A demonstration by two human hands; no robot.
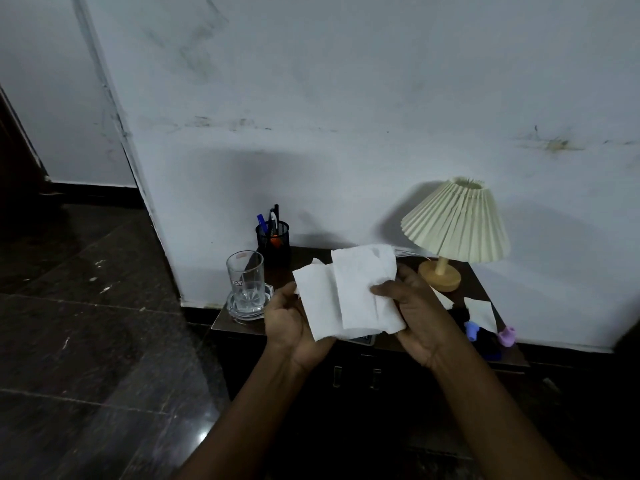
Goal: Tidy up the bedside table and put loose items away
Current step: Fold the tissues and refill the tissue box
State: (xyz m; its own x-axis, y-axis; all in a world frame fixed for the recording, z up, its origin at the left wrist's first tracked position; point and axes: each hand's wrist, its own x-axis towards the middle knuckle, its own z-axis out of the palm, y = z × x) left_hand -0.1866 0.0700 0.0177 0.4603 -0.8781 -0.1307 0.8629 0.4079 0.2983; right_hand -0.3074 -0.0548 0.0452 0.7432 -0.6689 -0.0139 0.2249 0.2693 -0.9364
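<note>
**Both hands hold a tissue over the table**

The person holds a white tissue point(349, 292) up in both hands, above the middle of the table point(223, 322) and clear of its top. The left hand point(291, 318) grips the tissue's left side, with its fingers hidden behind the sheet. The right hand point(417, 317) pinches the right side, its thumb pressed on the front and its fingers behind. The tissue is partly folded, one layer lapping over the other.

A clear glass point(245, 277) stands upright in a glass dish point(247, 308) at the table's front left corner. A black mesh pen holder point(274, 244) with several pens stands behind it, at the back left corner against the wall. A lamp point(456, 223) with a pleated cream shade and a round wooden base stands at the back right.

Two white paper scraps point(480, 311) lie near the right edge, in front of the lamp base. A blue piece point(471, 330) and a purple piece point(506, 336) sit near the front right corner, beside something dark that cannot be made out.
</note>
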